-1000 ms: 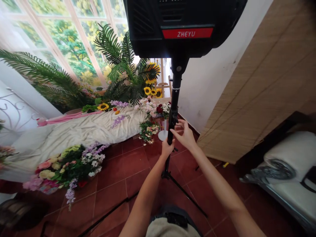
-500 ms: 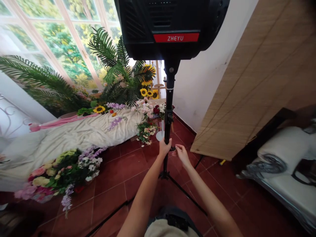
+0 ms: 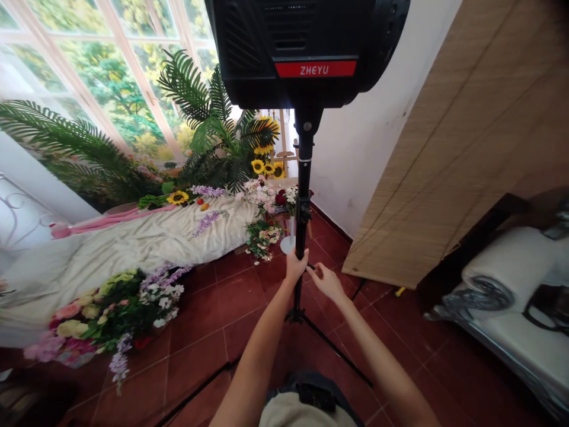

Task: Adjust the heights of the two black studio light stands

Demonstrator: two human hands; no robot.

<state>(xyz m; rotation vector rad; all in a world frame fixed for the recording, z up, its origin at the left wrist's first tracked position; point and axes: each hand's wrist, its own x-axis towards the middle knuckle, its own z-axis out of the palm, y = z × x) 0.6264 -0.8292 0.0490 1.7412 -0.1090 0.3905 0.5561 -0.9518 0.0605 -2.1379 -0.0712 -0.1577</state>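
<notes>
In front of me stands a black light stand (image 3: 303,178), upright, with a large black studio light (image 3: 267,35) marked ZHEYU on top. My left hand (image 3: 295,265) is wrapped round the pole, below its upper clamp (image 3: 304,210). Just to the right, my right hand (image 3: 326,281) pinches a small dark knob (image 3: 310,268) on the side of the pole. The fingertips partly hide this knob. Lower down, the stand's spread legs (image 3: 338,350) reach over the red tiles.
A bed with a cream blanket (image 3: 128,243) lies to the left, with a flower bunch (image 3: 102,314) at its near side. Palm leaves (image 3: 217,124) rise by the window. On the right are a hanging bamboo blind (image 3: 427,166) and a white and silver sofa (image 3: 502,302).
My right hand has moved slightly left, and its fingers have turned on the knob. The left hand keeps its grip on the pole.
</notes>
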